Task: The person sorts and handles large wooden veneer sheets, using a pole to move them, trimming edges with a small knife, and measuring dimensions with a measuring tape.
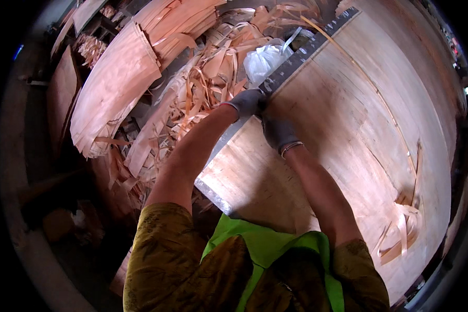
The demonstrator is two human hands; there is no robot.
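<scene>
Closest below the camera, the person's olive patterned sleeves and bright green vest (265,249) fill the lower edge, both bare forearms reaching up from them. Beyond lies the largest thing, a broad sheet of pale wood veneer (359,135) spread flat over the counter, curling strips (400,234) loose on it well right of the straightedge. Along the sheet's left edge runs a long metal straightedge (296,60), laid there, it seems, as a guide for trimming that edge. Left of the straightedge, stacked veneer sheets (114,88) and a tangle of offcut strips (203,88) are heaped, with a white plastic bag (265,60) just beside the straightedge's far half. The gloved left hand (247,102) presses on the straightedge, fingers curled over it, probably to keep it from slipping. The gloved right hand (278,131) sits just right of it, fingers closed, though what they grip I cannot tell.
</scene>
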